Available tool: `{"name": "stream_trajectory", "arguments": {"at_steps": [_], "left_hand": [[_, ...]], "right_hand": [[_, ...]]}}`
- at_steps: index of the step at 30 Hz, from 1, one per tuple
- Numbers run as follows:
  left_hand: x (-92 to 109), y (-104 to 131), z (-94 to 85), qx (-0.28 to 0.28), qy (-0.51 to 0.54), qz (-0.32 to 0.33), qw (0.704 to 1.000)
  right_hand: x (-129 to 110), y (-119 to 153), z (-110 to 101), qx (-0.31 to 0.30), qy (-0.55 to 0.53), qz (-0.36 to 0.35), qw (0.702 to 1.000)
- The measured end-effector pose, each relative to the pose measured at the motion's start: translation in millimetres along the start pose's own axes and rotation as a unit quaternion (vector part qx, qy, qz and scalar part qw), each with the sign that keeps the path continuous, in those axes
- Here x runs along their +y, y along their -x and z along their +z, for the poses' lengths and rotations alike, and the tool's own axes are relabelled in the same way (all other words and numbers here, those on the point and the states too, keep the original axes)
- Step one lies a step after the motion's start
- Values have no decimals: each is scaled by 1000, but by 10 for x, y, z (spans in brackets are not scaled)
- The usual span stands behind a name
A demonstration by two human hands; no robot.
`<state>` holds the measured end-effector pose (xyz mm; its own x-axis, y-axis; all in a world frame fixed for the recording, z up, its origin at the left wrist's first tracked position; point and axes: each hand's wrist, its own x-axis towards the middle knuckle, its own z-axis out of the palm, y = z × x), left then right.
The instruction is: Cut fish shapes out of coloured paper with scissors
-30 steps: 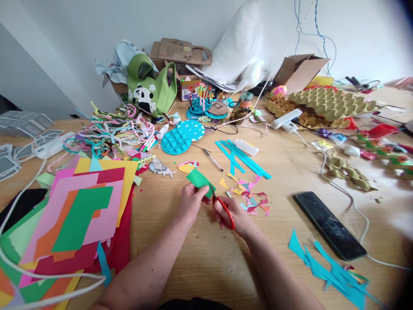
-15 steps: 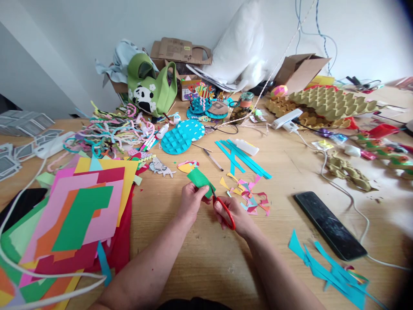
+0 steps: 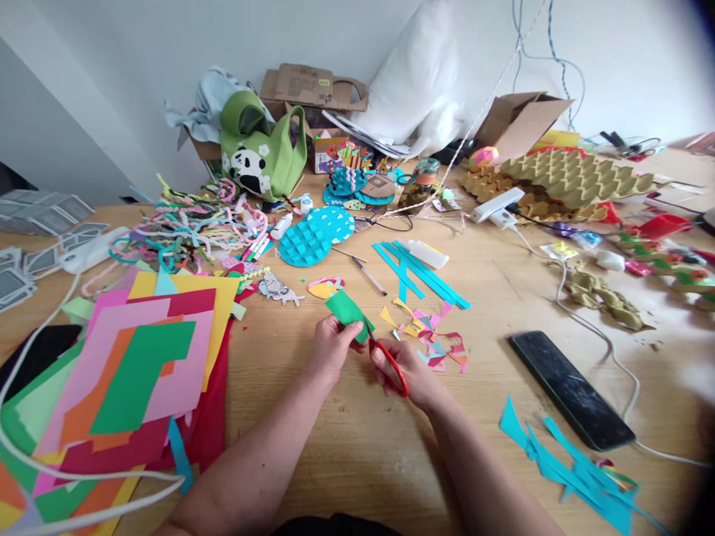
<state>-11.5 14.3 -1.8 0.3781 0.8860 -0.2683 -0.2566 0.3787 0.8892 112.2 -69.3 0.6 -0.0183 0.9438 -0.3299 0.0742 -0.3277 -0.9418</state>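
Note:
Between thumb and fingers, my left hand (image 3: pixel 334 344) pinches a small piece of green paper (image 3: pixel 345 310) above the middle of the table. My right hand (image 3: pixel 407 370) is closed around the red handles of a pair of scissors (image 3: pixel 398 366). The scissors' dark blades meet the right edge of the green paper. Just beyond my right hand lie several colourful paper scraps (image 3: pixel 430 327). Past the green paper rests a small fish-like paper cutout (image 3: pixel 325 287) in yellow and red.
Stacked coloured paper (image 3: pixel 193 327) covers the left side, crossed by a white cable (image 3: pixel 161 476). A phone (image 3: pixel 570 388) and blue paper strips (image 3: pixel 581 476) lie right. Farther back are a blue grid-patterned disc (image 3: pixel 304 244), a pen (image 3: pixel 369 275), a green panda bag (image 3: pixel 284 167) and egg trays (image 3: pixel 575 179).
The green paper and both hands have shifted very slightly. The scissors stay at the paper's right edge, and the things around them have not moved.

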Motion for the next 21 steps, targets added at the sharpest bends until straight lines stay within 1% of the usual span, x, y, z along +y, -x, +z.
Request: {"name": "stream_trajectory", "arguments": {"at_steps": [6, 12, 21], "left_hand": [[-6, -8, -9, -1, 0, -1, 1000], [-22, -21, -14, 15, 10, 0, 1000], [-6, 0, 4, 20, -3, 0, 1000]], "right_hand": [[13, -12, 1, 1, -3, -8, 1000], [-7, -7, 11, 8, -10, -1, 1000], [2, -8, 19, 2, -13, 2, 1000]]}}
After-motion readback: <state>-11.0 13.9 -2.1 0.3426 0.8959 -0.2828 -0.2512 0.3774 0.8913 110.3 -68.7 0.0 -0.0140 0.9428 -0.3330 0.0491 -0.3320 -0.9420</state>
